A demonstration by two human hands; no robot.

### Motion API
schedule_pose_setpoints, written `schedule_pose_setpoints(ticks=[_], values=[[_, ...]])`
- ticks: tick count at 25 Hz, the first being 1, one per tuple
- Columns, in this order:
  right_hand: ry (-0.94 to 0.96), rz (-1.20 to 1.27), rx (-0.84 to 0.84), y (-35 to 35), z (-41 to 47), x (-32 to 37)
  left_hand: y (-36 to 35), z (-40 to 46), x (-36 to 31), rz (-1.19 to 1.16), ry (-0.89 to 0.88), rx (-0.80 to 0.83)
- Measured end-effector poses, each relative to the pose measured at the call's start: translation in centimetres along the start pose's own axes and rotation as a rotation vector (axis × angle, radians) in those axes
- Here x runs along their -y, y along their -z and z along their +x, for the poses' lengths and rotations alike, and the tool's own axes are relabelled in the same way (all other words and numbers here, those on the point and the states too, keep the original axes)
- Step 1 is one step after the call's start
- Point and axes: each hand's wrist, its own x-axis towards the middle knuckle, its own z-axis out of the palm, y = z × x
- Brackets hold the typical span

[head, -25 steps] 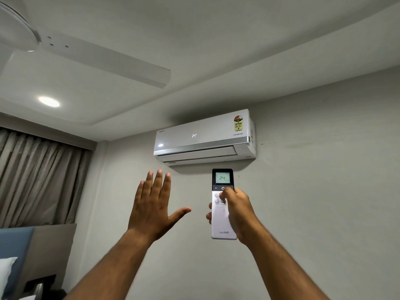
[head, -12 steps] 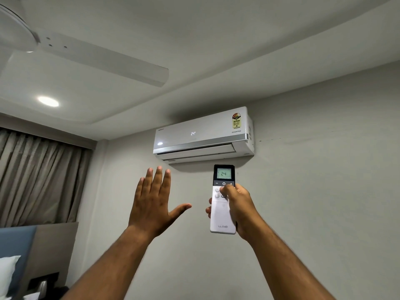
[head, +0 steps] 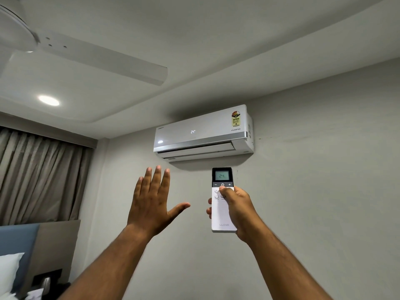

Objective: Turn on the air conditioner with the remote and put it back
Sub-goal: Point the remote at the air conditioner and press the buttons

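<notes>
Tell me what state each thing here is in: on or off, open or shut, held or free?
Air conditioner: on, its front shows 24, flap slightly open.
Remote: held upright, screen lit and showing 24.
Right hand: closed around the remote, thumb at the power button.
Left hand: open, fingers spread, holding nothing.
Ceiling light: on.
Ceiling fan: looks still.
Curtains: drawn shut.

The walls (head: 313, 191) were plain grey, with a faint dark mark high on the right. The ceiling (head: 216, 50) was white and stepped, and carried a white ceiling fan (head: 97, 59) and one lit round light (head: 49, 100). Grey-brown curtains (head: 41, 178) hung closed at the left. Below them stood a blue and brown headboard (head: 39, 245) and a white pillow (head: 8, 271).
</notes>
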Motion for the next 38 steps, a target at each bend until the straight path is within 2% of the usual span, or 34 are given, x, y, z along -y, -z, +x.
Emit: schedule_pose_setpoints(ticks=[11,38], values=[[-0.013,0.009,-0.057,0.3,0.1,0.3,0.1,-0.2,-0.3,0.036,-0.019,0.008],[0.009,0.008,-0.022,-1.5,1.1,-0.8,-0.6,-0.4,2.0,0.095,0.022,-0.008]])
